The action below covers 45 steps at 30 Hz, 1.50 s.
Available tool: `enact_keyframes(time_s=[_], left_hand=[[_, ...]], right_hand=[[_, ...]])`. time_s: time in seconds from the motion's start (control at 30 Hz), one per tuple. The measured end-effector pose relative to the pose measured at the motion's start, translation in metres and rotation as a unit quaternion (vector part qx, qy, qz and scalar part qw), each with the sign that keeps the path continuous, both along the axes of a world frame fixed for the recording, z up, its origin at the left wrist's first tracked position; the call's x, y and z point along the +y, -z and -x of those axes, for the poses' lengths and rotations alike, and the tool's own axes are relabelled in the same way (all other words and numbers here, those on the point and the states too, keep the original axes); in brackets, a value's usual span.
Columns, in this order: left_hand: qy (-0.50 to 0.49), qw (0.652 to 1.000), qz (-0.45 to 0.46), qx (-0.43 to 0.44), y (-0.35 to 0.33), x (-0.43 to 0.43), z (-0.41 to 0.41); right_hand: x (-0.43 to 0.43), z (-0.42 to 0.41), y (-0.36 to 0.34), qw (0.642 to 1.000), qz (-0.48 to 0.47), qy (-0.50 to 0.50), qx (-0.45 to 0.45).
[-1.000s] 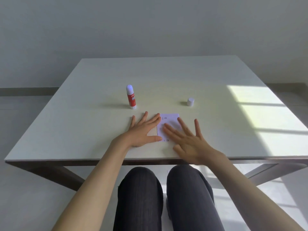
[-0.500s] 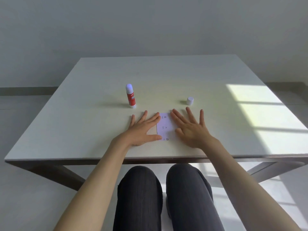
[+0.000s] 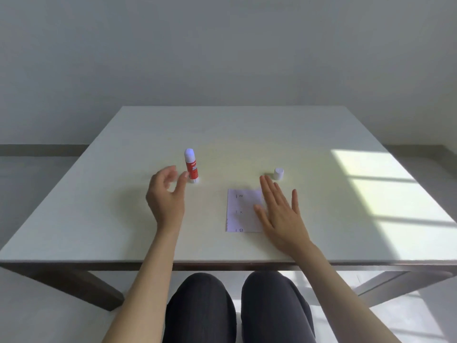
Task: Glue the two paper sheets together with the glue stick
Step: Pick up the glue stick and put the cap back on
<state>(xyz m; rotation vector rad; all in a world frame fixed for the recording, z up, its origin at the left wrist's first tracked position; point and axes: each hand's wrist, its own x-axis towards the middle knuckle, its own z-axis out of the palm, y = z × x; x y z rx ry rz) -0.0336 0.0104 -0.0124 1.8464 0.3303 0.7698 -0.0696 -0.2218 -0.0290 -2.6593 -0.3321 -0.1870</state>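
Note:
A red glue stick (image 3: pixel 191 166) stands upright and uncapped on the white table (image 3: pixel 99 206), its pale glue tip showing. Its white cap (image 3: pixel 278 173) sits apart to the right. A small pale paper sheet (image 3: pixel 243 210) with faint marks lies flat near the front middle; I see only one sheet surface. My left hand (image 3: pixel 166 194) is raised with fingers curled apart, just left of the glue stick, thumb close to its base. My right hand (image 3: pixel 279 210) lies flat with fingers spread on the paper's right edge.
A bright patch of window light (image 3: pixel 385 201) falls on the table's right side. The table's front edge (image 3: pixel 222 262) runs above my knees. A grey wall stands behind the table.
My left hand has lifted off the paper and moved left and away toward the glue stick. My right hand has slid to the paper's right edge, baring most of the sheet.

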Motion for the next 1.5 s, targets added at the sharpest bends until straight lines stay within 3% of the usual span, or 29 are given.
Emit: enact_keyframes(time_s=[0.1,0.23,0.3,0.37,0.43,0.47,0.53,0.63,0.67,0.7,0.73,0.77,0.8,0.87,0.9,0.93,0.97,1.0,1.03,1.07,1.13,1.2,1.27,1.3,1.33,1.37,1.43,1.47,1.5], left_hand=[[0.046,0.995,-0.005,0.091,-0.001,-0.007,-0.026],[0.05,0.996,-0.022,0.077,-0.003,-0.02,-0.04],[0.072,0.993,0.049,0.076,-0.011,-0.022,-0.035],[0.167,0.972,0.152,0.07,-0.023,-0.032,-0.022],[0.271,0.938,0.209,0.06,-0.03,-0.047,-0.007],[0.308,0.921,0.23,0.058,-0.033,-0.054,0.0],[0.346,0.9,0.26,0.054,-0.038,-0.063,0.01],[0.355,0.894,0.267,0.055,-0.044,-0.064,0.014],[0.358,0.894,0.263,0.055,-0.046,-0.064,0.016],[0.361,0.894,0.261,0.052,-0.049,-0.063,0.017],[0.363,0.893,0.261,0.048,-0.051,-0.062,0.018],[0.361,0.893,0.264,0.044,-0.053,-0.063,0.019],[0.357,0.893,0.271,0.04,-0.055,-0.064,0.021],[0.347,0.892,0.287,0.031,-0.058,-0.066,0.026],[0.343,0.893,0.291,0.026,-0.059,-0.068,0.027],[0.341,0.893,0.292,0.021,-0.059,-0.068,0.029],[0.339,0.894,0.291,0.019,-0.06,-0.069,0.03],[0.338,0.895,0.29,0.017,-0.06,-0.068,0.031],[0.335,0.897,0.288,0.018,-0.06,-0.067,0.032],[0.333,0.898,0.287,0.019,-0.06,-0.066,0.032],[0.328,0.902,0.281,0.023,-0.059,-0.063,0.033],[0.323,0.904,0.278,0.024,-0.058,-0.062,0.035],[0.318,0.905,0.28,0.023,-0.058,-0.06,0.035],[0.317,0.905,0.281,0.024,-0.058,-0.06,0.035],[0.314,0.906,0.283,0.026,-0.058,-0.06,0.035],[0.311,0.906,0.285,0.028,-0.059,-0.061,0.035],[0.311,0.904,0.292,0.035,-0.06,-0.062,0.035],[0.314,0.902,0.294,0.038,-0.06,-0.063,0.035],[0.315,0.902,0.292,0.039,-0.06,-0.064,0.035]], right_hand=[[-0.003,0.0,-0.004,0.991,-0.122,0.03,-0.04],[-0.003,0.003,-0.006,0.986,-0.15,0.035,-0.06],[-0.003,0.003,-0.007,0.988,-0.131,0.036,-0.072],[0.0,0.003,-0.009,0.987,-0.128,0.042,-0.092],[0.012,0.006,-0.017,0.968,-0.222,0.068,-0.092],[0.02,0.007,-0.024,0.946,-0.308,0.087,-0.053],[0.033,0.006,-0.042,0.86,-0.483,0.106,0.123],[0.038,0.008,-0.062,0.658,-0.646,0.035,0.386],[0.038,0.009,-0.066,0.6,-0.685,0.019,0.413],[0.037,0.01,-0.069,0.568,-0.709,0.01,0.418],[0.036,0.01,-0.071,0.565,-0.72,0.004,0.403],[0.037,0.011,-0.071,0.605,-0.712,-0.006,0.356],[0.039,0.013,-0.07,0.686,-0.675,-0.009,0.272],[0.047,0.018,-0.062,0.886,-0.461,0.043,0.028],[0.05,0.02,-0.056,0.937,-0.33,0.083,-0.082],[0.052,0.021,-0.053,0.951,-0.24,0.106,-0.163],[0.053,0.022,-0.05,0.951,-0.21,0.108,-0.2],[0.052,0.022,-0.049,0.951,-0.236,0.095,-0.177],[0.05,0.022,-0.052,0.941,-0.316,0.078,-0.098],[0.048,0.021,-0.06,0.904,-0.422,0.061,0.021],[0.045,0.019,-0.067,0.746,-0.603,0.033,0.28],[0.041,0.019,-0.068,0.608,-0.688,0.008,0.396],[0.041,0.021,-0.068,0.551,-0.732,-0.002,0.401],[0.042,0.021,-0.068,0.548,-0.746,-0.006,0.38],[0.045,0.023,-0.066,0.586,-0.742,-0.016,0.326],[0.048,0.025,-0.063,0.666,-0.708,-0.02,0.235],[0.054,0.028,-0.052,0.86,-0.51,0.018,-0.017],[0.056,0.029,-0.046,0.91,-0.395,0.038,-0.121],[0.057,0.028,-0.041,0.927,-0.323,0.046,-0.184]])
